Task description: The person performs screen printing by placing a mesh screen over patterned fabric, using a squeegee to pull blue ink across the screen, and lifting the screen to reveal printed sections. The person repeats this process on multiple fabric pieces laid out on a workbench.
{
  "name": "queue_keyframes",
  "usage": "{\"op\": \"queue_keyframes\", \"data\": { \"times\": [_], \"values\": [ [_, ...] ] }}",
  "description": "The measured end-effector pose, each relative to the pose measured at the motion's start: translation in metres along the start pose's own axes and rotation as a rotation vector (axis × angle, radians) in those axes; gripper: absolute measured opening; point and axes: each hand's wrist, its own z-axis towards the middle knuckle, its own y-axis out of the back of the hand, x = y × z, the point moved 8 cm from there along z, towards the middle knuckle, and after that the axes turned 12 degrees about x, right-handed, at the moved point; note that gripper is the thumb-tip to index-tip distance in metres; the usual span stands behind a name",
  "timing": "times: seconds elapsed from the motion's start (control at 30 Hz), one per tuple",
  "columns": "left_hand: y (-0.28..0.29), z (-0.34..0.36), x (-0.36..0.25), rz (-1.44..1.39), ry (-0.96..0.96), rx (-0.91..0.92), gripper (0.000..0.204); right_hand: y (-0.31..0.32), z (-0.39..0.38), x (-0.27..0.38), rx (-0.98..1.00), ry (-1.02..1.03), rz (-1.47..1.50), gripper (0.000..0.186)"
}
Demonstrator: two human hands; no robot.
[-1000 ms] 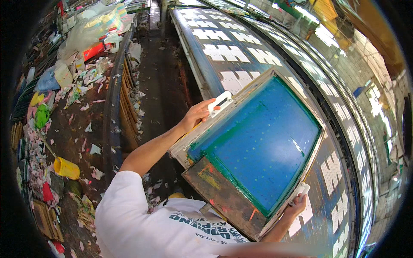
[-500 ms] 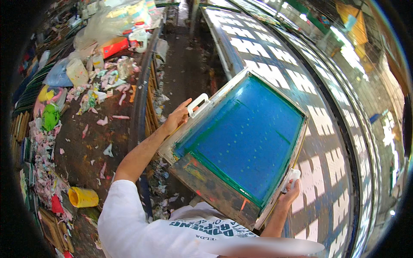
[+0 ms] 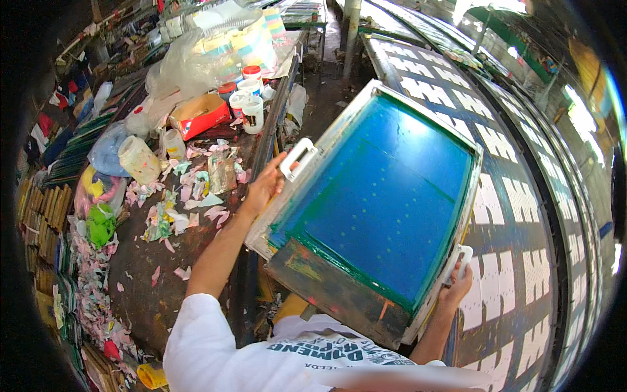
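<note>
Before me I carry a screen printing frame (image 3: pixel 375 202), tilted, with blue mesh, green-stained inner edges and a dark, paint-smeared board along its near side. White handles are fixed to its two sides. My left hand (image 3: pixel 266 185) is closed at the left handle (image 3: pixel 300 159), its fingers curled by the frame's edge. On the other side, my right hand (image 3: pixel 457 285) grips the right handle (image 3: pixel 462 258). Beneath and beyond the frame's right side runs a long printing table (image 3: pixel 490 287) with rows of pale cut pieces laid on it.
A cluttered table (image 3: pixel 140 274) on the left bears scraps, a red box (image 3: pixel 202 116), several white tubs (image 3: pixel 253 116) and a clear plastic bag (image 3: pixel 189 65). A yellow bucket (image 3: pixel 151 375) lies at lower left. An aisle (image 3: pixel 324 81) separates the tables; a post (image 3: pixel 351 39) stands at its far end.
The view has shifted, so the left table's tubs and red box show more fully. Both hands still hold the screen printing frame, which sits slightly further right in the picture.
</note>
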Motion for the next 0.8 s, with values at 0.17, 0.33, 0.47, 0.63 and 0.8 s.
{"op": "queue_keyframes", "data": {
  "times": [0.17,0.33,0.47,0.63,0.8],
  "values": [
    [0.078,0.066,-0.049,0.127,-0.063,-0.026,0.077,-0.109,0.118,-0.043,0.027,-0.039,0.011,0.031],
    [0.169,0.167,-0.103,0.219,-0.109,-0.060,0.069,-0.253,0.223,-0.063,0.483,-0.061,0.014,0.037],
    [0.233,0.242,-0.141,0.304,-0.099,-0.064,0.079,-0.350,0.271,-0.066,0.549,0.032,0.054,0.046],
    [0.296,0.315,-0.166,0.311,-0.135,-0.043,0.061,-0.444,0.335,-0.083,0.528,0.229,-0.025,0.065],
    [0.368,0.405,-0.169,0.436,-0.158,-0.108,0.064,-0.528,0.460,-0.116,0.917,0.171,0.249,0.075]
  ]
}}
